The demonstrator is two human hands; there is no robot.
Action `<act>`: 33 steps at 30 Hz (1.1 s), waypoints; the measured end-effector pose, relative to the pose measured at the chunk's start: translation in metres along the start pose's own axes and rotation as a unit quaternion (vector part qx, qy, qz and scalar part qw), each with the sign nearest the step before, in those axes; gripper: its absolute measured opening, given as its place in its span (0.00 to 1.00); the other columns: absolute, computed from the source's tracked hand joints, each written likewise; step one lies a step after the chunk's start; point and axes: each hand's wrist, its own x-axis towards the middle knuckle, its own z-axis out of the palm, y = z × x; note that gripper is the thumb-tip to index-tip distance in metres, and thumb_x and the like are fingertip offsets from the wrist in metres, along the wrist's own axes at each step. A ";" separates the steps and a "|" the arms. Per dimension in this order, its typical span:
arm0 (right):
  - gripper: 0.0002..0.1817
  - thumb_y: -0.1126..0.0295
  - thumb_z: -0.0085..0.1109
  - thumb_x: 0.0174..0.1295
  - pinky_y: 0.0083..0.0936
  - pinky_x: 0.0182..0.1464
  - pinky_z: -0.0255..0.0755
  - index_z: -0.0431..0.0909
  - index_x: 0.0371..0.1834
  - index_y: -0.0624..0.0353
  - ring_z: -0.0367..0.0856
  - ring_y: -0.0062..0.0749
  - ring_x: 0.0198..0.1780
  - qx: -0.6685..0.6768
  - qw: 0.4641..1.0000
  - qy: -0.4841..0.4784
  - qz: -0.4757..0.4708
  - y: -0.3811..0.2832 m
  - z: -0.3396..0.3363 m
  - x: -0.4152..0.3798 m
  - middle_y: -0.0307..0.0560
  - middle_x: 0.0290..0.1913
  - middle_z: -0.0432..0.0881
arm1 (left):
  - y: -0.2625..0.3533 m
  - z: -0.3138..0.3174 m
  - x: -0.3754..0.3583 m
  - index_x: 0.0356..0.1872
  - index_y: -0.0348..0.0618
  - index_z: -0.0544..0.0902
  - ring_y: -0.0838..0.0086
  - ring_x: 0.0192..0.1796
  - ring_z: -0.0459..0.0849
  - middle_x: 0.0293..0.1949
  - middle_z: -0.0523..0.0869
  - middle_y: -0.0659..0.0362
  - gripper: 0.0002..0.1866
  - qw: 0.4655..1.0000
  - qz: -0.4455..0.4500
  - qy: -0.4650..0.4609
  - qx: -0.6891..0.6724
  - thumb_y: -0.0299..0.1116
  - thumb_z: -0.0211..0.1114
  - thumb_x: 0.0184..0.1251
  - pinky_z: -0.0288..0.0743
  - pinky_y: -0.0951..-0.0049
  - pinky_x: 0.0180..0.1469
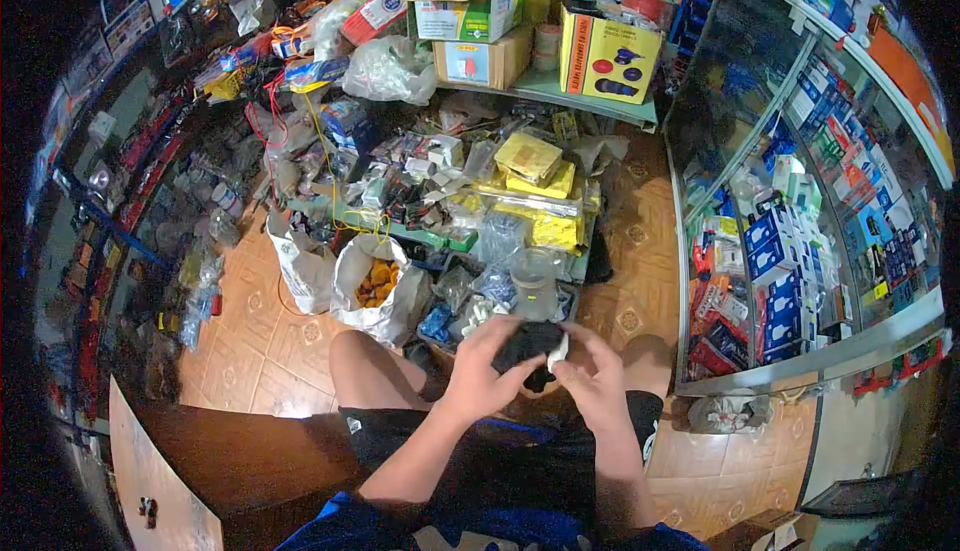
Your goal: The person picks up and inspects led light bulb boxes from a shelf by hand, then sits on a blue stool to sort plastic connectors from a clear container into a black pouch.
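Above my lap, a dark object (530,343) is held between my two hands; its exact kind is too small to tell. My left hand (483,361) wraps round its left side, with the thumb across the lower part. On the other side, the fingers of my right hand (590,369) close on a small white piece (558,353) against the dark object's right edge. A clear plastic jar (535,286) stands just beyond my hands.
Past my knees, a low table is piled with bagged parts and yellow packets (535,166). White sacks (368,286) stand left of it. Boxes (610,56) sit on a back shelf. A glass display case (810,361) is at the right, a wooden bench (250,451) at the left.
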 end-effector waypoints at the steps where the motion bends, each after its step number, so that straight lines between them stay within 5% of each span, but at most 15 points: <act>1: 0.22 0.83 0.62 0.65 0.20 0.52 0.75 0.74 0.63 0.64 0.80 0.21 0.48 -0.010 1.000 0.014 -0.014 0.000 0.002 0.001 0.39 0.50 0.81 | 0.002 -0.001 -0.003 0.47 0.33 0.81 0.57 0.44 0.87 0.44 0.85 0.45 0.21 0.999 -0.023 0.025 -0.012 0.30 0.78 0.55 0.80 0.63 0.49; 2: 0.21 0.84 0.64 0.62 0.22 0.53 0.76 0.75 0.59 0.63 0.81 0.24 0.49 0.045 0.997 0.054 0.022 -0.002 0.006 0.004 0.41 0.51 0.81 | -0.002 0.001 -0.014 0.51 0.31 0.81 0.68 0.46 0.85 0.45 0.85 0.49 0.23 0.987 -0.103 0.086 -0.092 0.30 0.77 0.57 0.79 0.66 0.51; 6: 0.19 0.86 0.64 0.61 0.23 0.54 0.76 0.76 0.55 0.61 0.82 0.27 0.49 0.228 0.967 0.111 0.008 0.007 0.010 0.018 0.43 0.49 0.82 | -0.001 -0.011 -0.011 0.59 0.28 0.77 0.67 0.55 0.82 0.52 0.83 0.50 0.22 0.925 -0.174 0.117 -0.316 0.28 0.69 0.66 0.75 0.65 0.61; 11: 0.15 0.84 0.66 0.60 0.23 0.53 0.77 0.82 0.50 0.64 0.83 0.24 0.49 -0.008 0.993 0.114 -0.014 0.005 0.012 0.022 0.42 0.47 0.86 | 0.021 -0.010 0.027 0.58 0.37 0.81 0.56 0.59 0.82 0.53 0.83 0.47 0.25 0.991 0.059 -0.062 -0.098 0.28 0.74 0.58 0.73 0.62 0.64; 17: 0.13 0.83 0.61 0.60 0.24 0.48 0.79 0.84 0.49 0.67 0.86 0.24 0.46 -0.313 0.948 0.016 -0.047 -0.005 -0.022 0.001 0.44 0.44 0.89 | 0.004 -0.008 0.023 0.54 0.38 0.83 0.53 0.49 0.88 0.45 0.88 0.48 0.23 0.981 0.065 -0.181 0.035 0.28 0.75 0.55 0.80 0.62 0.55; 19: 0.13 0.84 0.59 0.60 0.24 0.46 0.79 0.84 0.48 0.67 0.86 0.25 0.43 -0.277 0.960 0.044 -0.016 0.006 -0.023 -0.010 0.46 0.43 0.89 | -0.001 -0.005 0.020 0.52 0.37 0.83 0.55 0.47 0.89 0.45 0.88 0.48 0.22 0.972 0.056 -0.219 0.063 0.26 0.76 0.55 0.81 0.64 0.53; 22: 0.13 0.84 0.58 0.65 0.22 0.51 0.77 0.82 0.52 0.69 0.84 0.25 0.47 -0.038 0.989 0.137 -0.041 0.033 -0.005 -0.018 0.44 0.46 0.87 | -0.023 0.036 -0.011 0.49 0.34 0.83 0.60 0.45 0.88 0.43 0.88 0.49 0.20 0.996 0.060 -0.003 -0.072 0.25 0.76 0.53 0.80 0.68 0.51; 23: 0.11 0.82 0.58 0.69 0.24 0.57 0.75 0.81 0.53 0.69 0.83 0.26 0.50 0.015 0.980 0.200 -0.016 0.053 0.005 -0.021 0.45 0.48 0.86 | -0.036 0.065 -0.037 0.47 0.32 0.83 0.62 0.44 0.88 0.41 0.87 0.50 0.19 0.949 -0.187 0.059 -0.248 0.23 0.77 0.52 0.79 0.69 0.50; 25: 0.11 0.82 0.59 0.69 0.25 0.56 0.75 0.80 0.53 0.70 0.83 0.26 0.50 -0.005 0.976 0.220 -0.012 0.084 0.007 -0.023 0.45 0.49 0.85 | -0.045 0.079 -0.048 0.48 0.31 0.82 0.60 0.45 0.87 0.42 0.87 0.49 0.21 0.903 -0.271 0.083 -0.323 0.24 0.77 0.51 0.79 0.68 0.51; 28: 0.11 0.82 0.65 0.58 0.27 0.48 0.79 0.82 0.45 0.66 0.87 0.38 0.46 -0.275 0.958 0.082 -0.023 0.067 -0.028 -0.013 0.53 0.45 0.87 | -0.072 0.045 -0.025 0.48 0.32 0.82 0.56 0.44 0.87 0.41 0.86 0.48 0.22 0.995 -0.010 -0.073 -0.071 0.26 0.77 0.50 0.80 0.67 0.51; 31: 0.08 0.77 0.67 0.52 0.39 0.44 0.79 0.81 0.35 0.65 0.84 0.57 0.42 -0.457 0.885 -0.063 -0.060 0.060 -0.042 0.011 0.60 0.39 0.85 | -0.077 0.019 -0.006 0.48 0.34 0.83 0.53 0.49 0.87 0.45 0.87 0.48 0.23 0.950 0.072 -0.267 0.143 0.28 0.76 0.46 0.81 0.63 0.52; 32: 0.07 0.76 0.67 0.53 0.41 0.44 0.79 0.80 0.33 0.65 0.84 0.59 0.42 -0.482 0.869 -0.090 -0.068 0.062 -0.043 0.019 0.60 0.38 0.85 | -0.080 0.019 -0.002 0.44 0.35 0.84 0.46 0.43 0.84 0.38 0.85 0.47 0.20 0.941 0.099 -0.276 0.169 0.28 0.75 0.47 0.82 0.59 0.47; 33: 0.06 0.76 0.67 0.53 0.42 0.44 0.79 0.80 0.32 0.65 0.83 0.61 0.41 -0.505 0.852 -0.117 -0.076 0.064 -0.044 0.028 0.60 0.36 0.85 | -0.086 0.020 -0.001 0.44 0.35 0.84 0.50 0.42 0.86 0.38 0.85 0.48 0.19 0.959 0.076 -0.241 0.126 0.28 0.75 0.49 0.82 0.61 0.47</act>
